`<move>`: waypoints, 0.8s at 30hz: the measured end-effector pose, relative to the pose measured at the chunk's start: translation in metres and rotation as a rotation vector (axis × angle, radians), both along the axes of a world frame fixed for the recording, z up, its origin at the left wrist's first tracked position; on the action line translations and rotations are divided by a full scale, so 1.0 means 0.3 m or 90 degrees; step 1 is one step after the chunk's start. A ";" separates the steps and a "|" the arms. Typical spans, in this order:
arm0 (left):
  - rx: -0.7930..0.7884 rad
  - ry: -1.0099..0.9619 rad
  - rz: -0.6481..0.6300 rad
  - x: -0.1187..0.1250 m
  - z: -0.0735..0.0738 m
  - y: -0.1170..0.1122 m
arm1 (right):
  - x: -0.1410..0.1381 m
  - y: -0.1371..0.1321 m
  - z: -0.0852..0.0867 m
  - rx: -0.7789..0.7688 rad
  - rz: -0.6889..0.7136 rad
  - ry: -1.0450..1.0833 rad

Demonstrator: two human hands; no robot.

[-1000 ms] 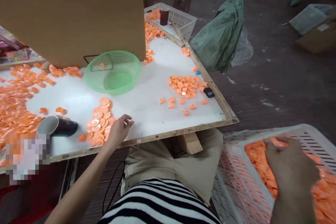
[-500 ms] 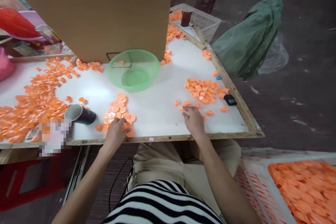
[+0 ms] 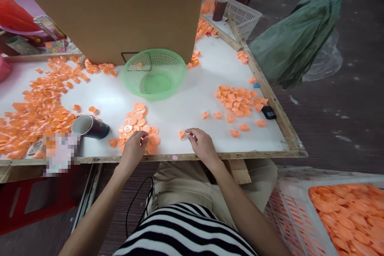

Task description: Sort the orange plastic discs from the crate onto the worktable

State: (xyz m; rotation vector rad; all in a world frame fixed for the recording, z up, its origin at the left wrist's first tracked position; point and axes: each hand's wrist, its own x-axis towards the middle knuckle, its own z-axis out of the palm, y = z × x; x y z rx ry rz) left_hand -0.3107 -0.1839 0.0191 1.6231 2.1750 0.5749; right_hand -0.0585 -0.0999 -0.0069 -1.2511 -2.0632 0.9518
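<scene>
My left hand rests at the near edge of a small heap of orange plastic caps on the white table, fingers curled onto the caps. My right hand lies palm down near the table's front edge, its fingertips pinching or dragging a single orange cap. A few loose caps lie to its right, below another heap of caps.
A green mesh basket stands mid-table before a large cardboard box. A dark cup lies on its side by a wide spread of caps. A white crate of caps sits on the floor right; a green sack beyond.
My right hand left the floor crate, came onto the table among the loose caps, then slid left with one cap. My left hand stayed at its heap.
</scene>
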 end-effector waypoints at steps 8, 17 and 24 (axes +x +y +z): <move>0.080 -0.325 0.099 0.090 0.000 0.044 | -0.020 -0.024 0.014 -0.052 -0.005 0.075; 0.035 -0.517 0.020 0.275 -0.071 0.211 | -0.027 0.039 0.017 -0.200 -0.101 0.070; -0.032 -0.393 -0.021 0.302 -0.128 0.229 | -0.037 0.056 -0.037 -0.306 -0.058 0.113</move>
